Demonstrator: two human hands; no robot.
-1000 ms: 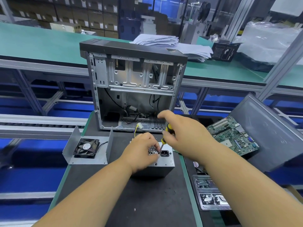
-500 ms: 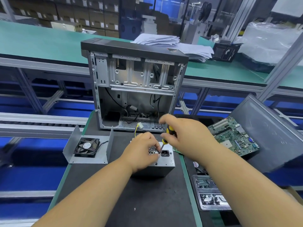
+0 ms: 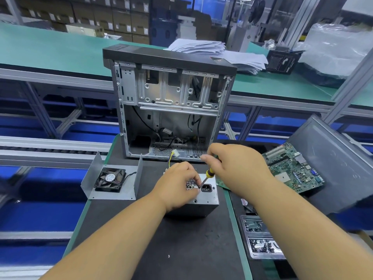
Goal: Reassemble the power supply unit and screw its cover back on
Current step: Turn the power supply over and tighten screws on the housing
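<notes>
A grey power supply unit stands on the black mat, its face with a honeycomb grille and a black socket turned up. My left hand rests on that face, fingertips pinched at the screwdriver's tip beside the socket. My right hand grips the yellow-and-black handle of a screwdriver, which slants down to the left onto the face. The grey U-shaped cover with a black fan in it lies apart on the left. Yellow and black wires stick out behind the unit.
An open computer case stands upright just behind the unit. A green motherboard and a grey side panel lie at the right. A tray with small metal parts sits at the near right. Bare black mat stretches in front.
My right hand and the screwdriver handle shifted slightly; the tip stays beside the socket. My left hand keeps its place on the unit.
</notes>
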